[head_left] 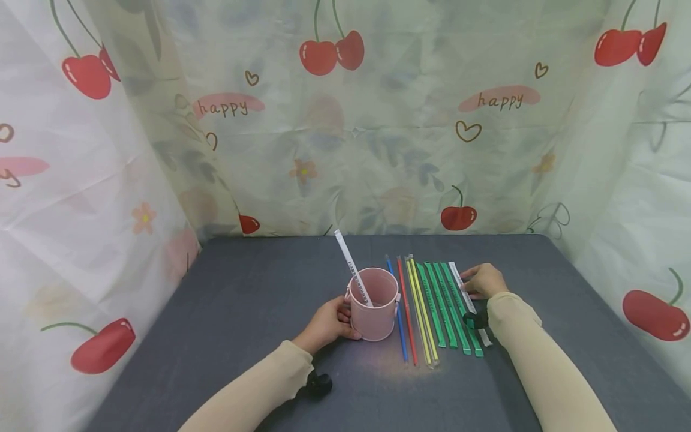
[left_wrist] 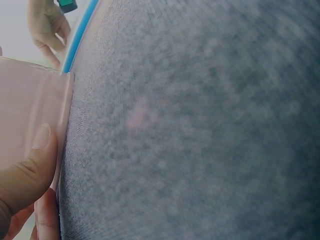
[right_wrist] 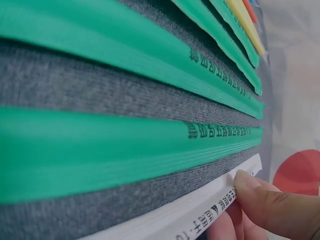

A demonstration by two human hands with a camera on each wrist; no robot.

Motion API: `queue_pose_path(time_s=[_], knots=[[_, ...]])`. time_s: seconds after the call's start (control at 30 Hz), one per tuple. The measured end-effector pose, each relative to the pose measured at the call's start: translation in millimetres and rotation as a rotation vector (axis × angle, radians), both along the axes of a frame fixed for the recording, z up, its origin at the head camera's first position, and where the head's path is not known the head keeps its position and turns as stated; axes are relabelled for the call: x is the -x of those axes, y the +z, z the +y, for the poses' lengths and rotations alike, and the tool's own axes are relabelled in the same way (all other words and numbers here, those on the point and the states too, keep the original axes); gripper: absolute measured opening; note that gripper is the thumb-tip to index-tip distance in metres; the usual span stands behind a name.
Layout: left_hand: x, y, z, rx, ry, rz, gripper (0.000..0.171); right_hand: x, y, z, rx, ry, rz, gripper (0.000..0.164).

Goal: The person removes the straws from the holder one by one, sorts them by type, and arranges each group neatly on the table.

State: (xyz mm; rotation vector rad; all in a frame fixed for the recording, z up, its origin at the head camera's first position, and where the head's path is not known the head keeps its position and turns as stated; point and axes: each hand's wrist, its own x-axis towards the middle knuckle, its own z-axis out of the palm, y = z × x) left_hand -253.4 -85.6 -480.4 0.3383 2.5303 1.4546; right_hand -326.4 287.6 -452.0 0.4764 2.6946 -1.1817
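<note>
My left hand point(head_left: 327, 324) grips the side of a pink cup point(head_left: 373, 324) that stands upright on the table. In the left wrist view the thumb point(left_wrist: 36, 167) presses along the cup wall. A straw in a white printed paper wrapper point(head_left: 351, 262) leans inside the cup, its upper end above the rim. At the right end of the row of straws, my right hand point(head_left: 484, 280) pinches a second white-wrapped straw point(right_wrist: 192, 207) near its far end. The thumb is on top of the wrapper in the right wrist view, with other fingers under its edge.
Left of the white straw lie several green-wrapped straws point(head_left: 445, 307), then yellow straws point(head_left: 423, 312), a red straw point(head_left: 407, 312) and a blue straw point(head_left: 400, 330) close beside the cup. A dark grey table point(head_left: 259, 282) carries everything; a cherry-print curtain point(head_left: 378, 156) encloses it.
</note>
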Motion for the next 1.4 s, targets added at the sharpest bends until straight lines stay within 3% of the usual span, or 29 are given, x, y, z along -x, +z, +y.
queue_pose_path(time_s=[0.47,0.73,1.07,1.4], knots=[[0.7,0.7,-0.8,-0.038,-0.018,-0.012,0.063,-0.2,-3.8,2.5,0.091,-0.104,-0.05,0.039],[1.0,1.1,-0.6,-0.037,-0.015,-0.02,0.062,0.0,-8.3,8.3,0.184,-0.104,-0.056,0.044],[0.1,3.2,-0.3,-0.027,-0.012,-0.023,0.062,1.3,-11.6,13.1,0.216,-0.125,-0.08,0.047],[0.7,1.2,-0.1,-0.027,-0.012,-0.009,0.063,-4.3,-8.2,16.0,0.305,-0.126,-0.061,0.054]])
